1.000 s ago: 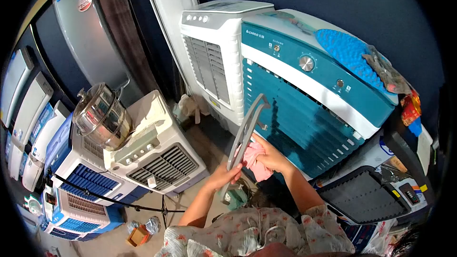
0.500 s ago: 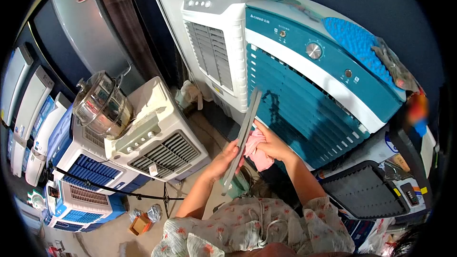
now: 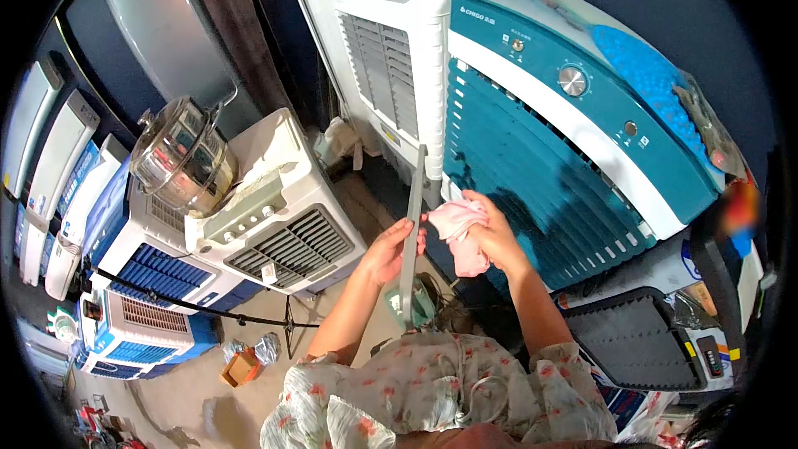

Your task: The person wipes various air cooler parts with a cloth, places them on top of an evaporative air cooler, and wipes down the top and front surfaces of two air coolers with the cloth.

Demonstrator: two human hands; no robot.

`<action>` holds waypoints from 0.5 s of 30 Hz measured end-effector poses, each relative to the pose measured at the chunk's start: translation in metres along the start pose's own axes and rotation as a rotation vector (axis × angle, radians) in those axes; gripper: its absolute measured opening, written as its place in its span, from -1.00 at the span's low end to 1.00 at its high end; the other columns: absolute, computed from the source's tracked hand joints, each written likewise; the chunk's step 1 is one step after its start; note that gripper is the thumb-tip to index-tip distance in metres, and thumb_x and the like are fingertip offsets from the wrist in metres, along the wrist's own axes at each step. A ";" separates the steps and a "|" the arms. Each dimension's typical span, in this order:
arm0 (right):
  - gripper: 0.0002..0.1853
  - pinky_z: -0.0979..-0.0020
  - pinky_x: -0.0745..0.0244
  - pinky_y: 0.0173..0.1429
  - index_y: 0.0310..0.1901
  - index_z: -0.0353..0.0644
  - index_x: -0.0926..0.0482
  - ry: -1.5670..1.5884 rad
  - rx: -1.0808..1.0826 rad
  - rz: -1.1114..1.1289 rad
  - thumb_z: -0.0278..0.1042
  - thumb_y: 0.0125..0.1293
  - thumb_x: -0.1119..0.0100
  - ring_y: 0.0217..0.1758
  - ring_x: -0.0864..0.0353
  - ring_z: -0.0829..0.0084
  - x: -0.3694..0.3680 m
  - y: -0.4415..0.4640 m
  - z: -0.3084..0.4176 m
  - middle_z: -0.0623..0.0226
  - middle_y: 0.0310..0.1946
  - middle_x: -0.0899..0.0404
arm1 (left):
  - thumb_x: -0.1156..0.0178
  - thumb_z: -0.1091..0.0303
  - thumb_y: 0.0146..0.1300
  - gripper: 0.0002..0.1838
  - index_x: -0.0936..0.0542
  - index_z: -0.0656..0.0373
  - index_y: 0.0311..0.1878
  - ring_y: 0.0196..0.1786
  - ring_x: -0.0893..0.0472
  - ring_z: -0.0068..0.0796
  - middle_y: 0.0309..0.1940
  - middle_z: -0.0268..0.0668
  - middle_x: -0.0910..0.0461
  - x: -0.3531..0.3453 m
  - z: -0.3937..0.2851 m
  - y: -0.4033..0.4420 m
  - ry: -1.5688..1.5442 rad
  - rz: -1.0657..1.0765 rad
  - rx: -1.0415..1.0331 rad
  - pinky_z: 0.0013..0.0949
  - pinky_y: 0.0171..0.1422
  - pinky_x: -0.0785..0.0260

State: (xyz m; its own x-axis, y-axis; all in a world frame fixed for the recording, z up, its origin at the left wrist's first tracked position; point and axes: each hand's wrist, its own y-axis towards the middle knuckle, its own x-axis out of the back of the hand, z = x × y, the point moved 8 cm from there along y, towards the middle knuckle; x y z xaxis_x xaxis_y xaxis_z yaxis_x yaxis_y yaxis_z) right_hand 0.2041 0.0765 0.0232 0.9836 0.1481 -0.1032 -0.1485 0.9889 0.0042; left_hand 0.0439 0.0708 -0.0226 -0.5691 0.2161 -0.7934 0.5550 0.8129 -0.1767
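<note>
The left hand (image 3: 394,251) grips a grey strip (image 3: 411,241); the right (image 3: 492,237) (beside it) clutches a pink cloth (image 3: 462,234).

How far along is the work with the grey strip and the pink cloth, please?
Already done: both things are picked up. In hand: the left hand holds the grey strip; the right hand holds the bunched pink cloth beside it. Left to do, probably: putting both down, as neither is released. How clean the strip is, I cannot tell.

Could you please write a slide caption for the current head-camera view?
Left hand holding a grey strip, right hand a pink cloth, beside a teal-fronted appliance.
</note>
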 end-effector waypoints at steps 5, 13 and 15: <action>-0.37 0.47 -0.29 0.18 0.16 -0.28 -0.30 -0.097 0.296 -0.091 -0.77 -0.08 0.21 0.11 -0.41 0.40 0.004 -0.008 0.044 0.15 0.05 -0.42 | 0.01 0.30 0.34 -0.70 -0.39 0.21 0.07 -0.27 -0.48 -0.53 -0.30 -0.32 -0.43 0.007 -0.008 0.009 -0.141 0.005 -0.075 -0.40 -0.15 -0.46; -0.40 0.33 -0.38 0.11 0.09 -0.18 -0.37 -0.674 0.563 -0.019 -0.72 -0.11 -0.02 0.03 -0.47 0.15 -0.065 -0.037 0.089 0.13 0.01 -0.43 | 0.04 0.37 0.33 -0.72 -0.38 0.14 0.10 0.06 -0.49 -0.33 -0.03 -0.26 -0.50 -0.005 -0.011 0.030 -0.109 -0.066 -0.228 -0.17 0.17 -0.37; -0.45 0.26 -0.41 0.02 0.01 -0.11 -0.42 -0.941 0.568 -0.004 -0.67 -0.13 -0.12 -0.01 -0.43 0.08 -0.085 -0.043 0.078 0.17 -0.03 -0.42 | 0.01 0.36 0.32 -0.69 -0.38 0.14 0.12 0.07 -0.49 -0.32 -0.07 -0.24 -0.52 -0.008 -0.011 0.038 -0.205 0.050 -0.151 -0.15 0.18 -0.36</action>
State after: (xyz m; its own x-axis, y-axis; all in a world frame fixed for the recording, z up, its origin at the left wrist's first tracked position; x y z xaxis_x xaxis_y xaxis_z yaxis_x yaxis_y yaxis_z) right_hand 0.1353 0.0221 0.1092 0.7048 -0.1444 0.6946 -0.3137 0.8148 0.4876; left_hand 0.0630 0.1055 -0.0165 -0.4003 0.1565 -0.9029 0.4737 0.8788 -0.0577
